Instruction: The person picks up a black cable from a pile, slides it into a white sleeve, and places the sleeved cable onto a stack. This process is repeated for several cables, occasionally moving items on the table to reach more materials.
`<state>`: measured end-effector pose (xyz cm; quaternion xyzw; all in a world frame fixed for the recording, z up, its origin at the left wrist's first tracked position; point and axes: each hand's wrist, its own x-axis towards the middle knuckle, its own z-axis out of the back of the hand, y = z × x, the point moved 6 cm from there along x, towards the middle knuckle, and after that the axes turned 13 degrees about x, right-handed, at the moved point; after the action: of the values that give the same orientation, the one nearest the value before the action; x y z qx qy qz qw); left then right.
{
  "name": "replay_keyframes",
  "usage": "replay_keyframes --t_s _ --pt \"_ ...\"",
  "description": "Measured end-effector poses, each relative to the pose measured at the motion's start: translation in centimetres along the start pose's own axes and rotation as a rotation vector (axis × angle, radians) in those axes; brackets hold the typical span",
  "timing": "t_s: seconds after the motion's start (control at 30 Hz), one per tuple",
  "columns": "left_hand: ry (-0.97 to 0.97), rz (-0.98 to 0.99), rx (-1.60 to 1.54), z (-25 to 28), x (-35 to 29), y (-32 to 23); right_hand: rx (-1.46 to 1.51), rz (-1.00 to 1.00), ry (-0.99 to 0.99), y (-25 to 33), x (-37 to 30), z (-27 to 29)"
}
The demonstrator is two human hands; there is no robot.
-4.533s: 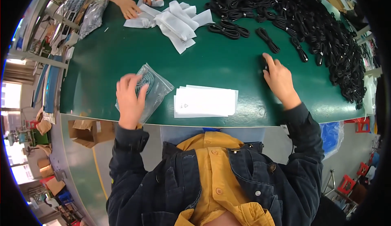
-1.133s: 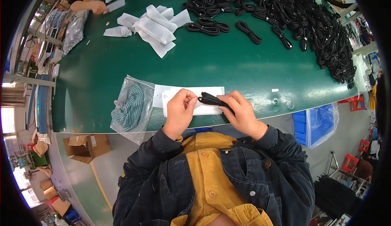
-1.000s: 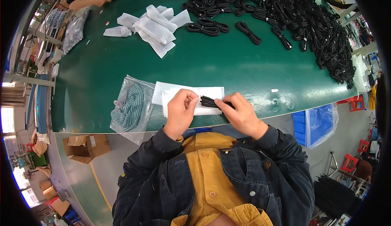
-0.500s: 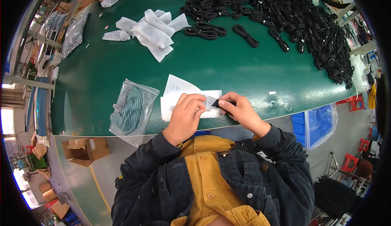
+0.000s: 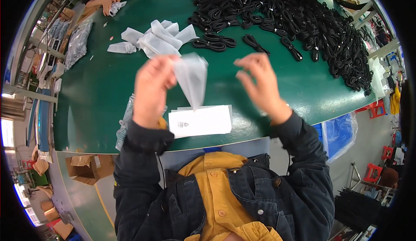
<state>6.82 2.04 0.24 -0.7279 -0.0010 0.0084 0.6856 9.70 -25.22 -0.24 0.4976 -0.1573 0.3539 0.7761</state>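
Note:
My left hand (image 5: 154, 82) is raised over the table, its fingers pinching the end of a frosted plastic bag (image 5: 191, 78). The bag hangs tilted, blurred by motion, and I cannot make out whether anything is inside. To its right, my right hand (image 5: 262, 84) is in the air with thumb and fingers apart, holding nothing. Below both hands a stack of flat frosted bags (image 5: 201, 121) lies near the table's front edge. Further back is a loose heap of frosted bags (image 5: 158, 39). Coiled black cables (image 5: 255, 44) lie beyond my right hand.
A large pile of coiled cables (image 5: 299, 19) covers the green table's (image 5: 95, 119) back right. My left arm partly hides a clear bag with striped knit fabric (image 5: 122, 128). Another person's hands (image 5: 112, 0) handle a bag at the far left. A blue lined bin (image 5: 340, 134) stands right.
Both hands have risen away from the stack and moved apart. My left hand carries the bag forward; my right hand has let go of the black cable. The other person's hands shifted.

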Motion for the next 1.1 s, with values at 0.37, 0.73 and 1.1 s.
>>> replay_keyframes --t_s 0.37,0.73,1.1 --pt "0.158 -0.474 1.005 -9.3 -7.3 4.9 -0.667 -0.461 0.421 -10.2 -0.2 0.2" --pt "0.121 -0.478 1.131 -11.9 -8.6 6.7 -0.609 0.072 0.414 -4.4 -3.9 0.9" --pt "0.082 -0.452 1.095 -11.2 -8.2 7.8 0.484 -0.756 0.264 -2.5 -10.0 -0.9"
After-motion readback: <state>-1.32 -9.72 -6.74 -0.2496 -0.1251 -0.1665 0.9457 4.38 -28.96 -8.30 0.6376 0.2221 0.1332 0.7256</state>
